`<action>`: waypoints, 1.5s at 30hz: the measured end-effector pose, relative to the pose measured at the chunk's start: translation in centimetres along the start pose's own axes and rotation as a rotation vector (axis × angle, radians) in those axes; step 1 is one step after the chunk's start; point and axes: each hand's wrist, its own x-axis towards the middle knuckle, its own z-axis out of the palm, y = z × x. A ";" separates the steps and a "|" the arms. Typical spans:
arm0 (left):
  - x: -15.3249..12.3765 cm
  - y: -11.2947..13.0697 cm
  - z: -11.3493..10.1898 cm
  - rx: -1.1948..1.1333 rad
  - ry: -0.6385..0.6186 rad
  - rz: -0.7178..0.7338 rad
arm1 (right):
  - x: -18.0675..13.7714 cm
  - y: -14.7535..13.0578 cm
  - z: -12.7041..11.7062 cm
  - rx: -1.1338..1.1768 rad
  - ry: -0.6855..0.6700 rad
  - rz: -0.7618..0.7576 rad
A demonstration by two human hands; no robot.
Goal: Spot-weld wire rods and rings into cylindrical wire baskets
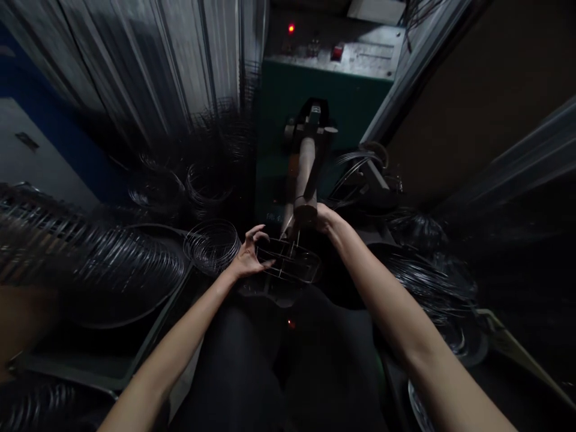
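A small wire frame (290,264), oval with cross wires, lies under the arm of a green machine (315,96). My left hand (249,255) grips its left rim, fingers curled around the wire. My right hand (321,217) is partly hidden behind the machine's round cylinder head (306,210); its fingers do not show, so I cannot say what it holds. The long cylinder arm (306,162) slopes down from the machine toward the frame.
Stacks of wire rings (211,243) lie to the left, and more wire coils (432,282) pile up on the right. A red lamp (291,28) and a red switch (336,53) sit on the machine's panel. Corrugated metal sheeting (148,66) stands behind.
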 end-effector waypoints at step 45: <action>0.3 10.5 -2.6 -0.502 -0.331 -0.967 | -16.7 9.4 -2.9 -1.089 -0.040 -0.688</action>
